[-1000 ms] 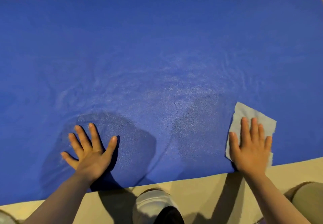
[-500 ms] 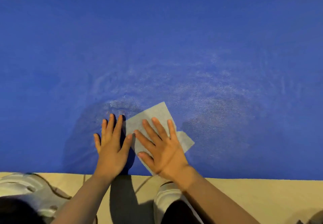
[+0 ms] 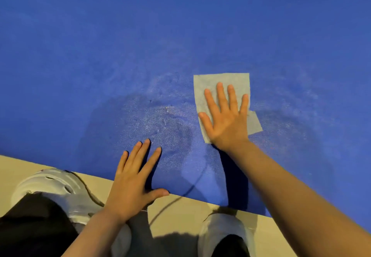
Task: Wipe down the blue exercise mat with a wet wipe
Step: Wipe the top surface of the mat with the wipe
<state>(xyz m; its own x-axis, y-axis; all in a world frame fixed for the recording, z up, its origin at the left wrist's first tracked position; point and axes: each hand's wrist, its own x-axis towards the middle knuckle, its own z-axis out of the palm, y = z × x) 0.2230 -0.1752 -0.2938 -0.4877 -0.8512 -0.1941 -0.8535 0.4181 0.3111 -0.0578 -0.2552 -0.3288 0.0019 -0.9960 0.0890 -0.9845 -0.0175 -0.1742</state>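
The blue exercise mat [image 3: 140, 46] fills most of the head view, lying flat on a beige floor. A pale grey wet wipe [image 3: 218, 83] lies spread on the mat right of centre. My right hand [image 3: 225, 118] presses flat on the wipe with straight, spread fingers. My left hand [image 3: 134, 178] rests flat across the mat's near edge, fingers straight on the mat and palm over the floor. A damp, lighter sheen shows on the mat between and around the hands.
Beige floor [image 3: 18, 166] runs along the mat's near edge, and a strip shows at the top right. My two white shoes [image 3: 54, 186] [image 3: 220, 230] and dark trouser legs stand just below the edge. A thin dark line [image 3: 192, 188], cord or shadow, curves across the edge.
My right hand has slid the wipe away from my left hand, to the right and farther onto the mat. My left hand has drawn back to the near edge.
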